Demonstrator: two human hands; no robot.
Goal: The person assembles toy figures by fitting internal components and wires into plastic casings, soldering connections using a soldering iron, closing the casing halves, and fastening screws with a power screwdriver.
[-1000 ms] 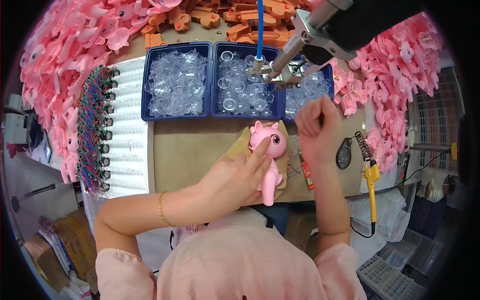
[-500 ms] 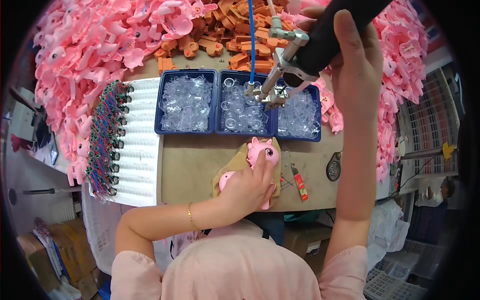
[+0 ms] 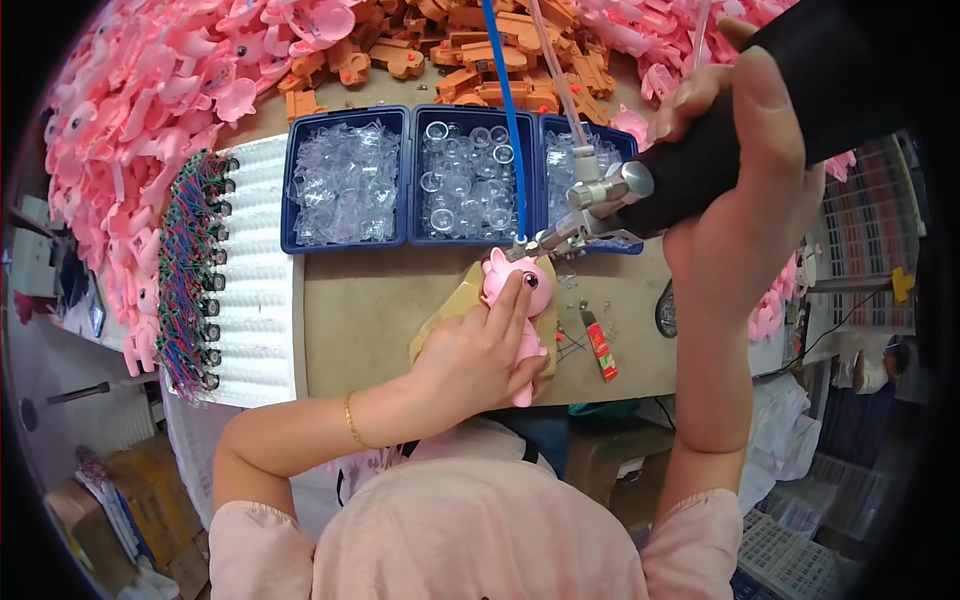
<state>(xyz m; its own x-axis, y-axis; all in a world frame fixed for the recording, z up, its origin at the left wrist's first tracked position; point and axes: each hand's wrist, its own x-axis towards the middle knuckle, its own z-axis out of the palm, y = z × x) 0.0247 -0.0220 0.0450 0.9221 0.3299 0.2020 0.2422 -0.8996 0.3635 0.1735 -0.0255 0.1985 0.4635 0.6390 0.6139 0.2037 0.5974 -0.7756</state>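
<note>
My left hand (image 3: pixel 455 365) presses a pink toy animal (image 3: pixel 541 293) with a dark eye down onto a tan pad (image 3: pixel 461 300), fingers laid across its head and body and thumb at its lower side. My right hand (image 3: pixel 735 215) is wrapped round the black body of a power screwdriver (image 3: pixel 690 165) with metal fittings, a blue hose and clear tubes. The metal head of the screwdriver is at the toy's ear; whether it touches is unclear.
Blue bins (image 3: pixel 345 185) of clear plastic parts stand behind the toy. A white tray (image 3: pixel 262 290) with wired parts (image 3: pixel 190 275) lies left. Pink shells (image 3: pixel 150 120) and orange pieces (image 3: pixel 510 50) are heaped behind. A red-green tube (image 3: pixel 599 347) and small screws lie right.
The screwdriver has come down from above the bins to the toy's head, with my right hand lower and nearer. My left hand stays on the toy.
</note>
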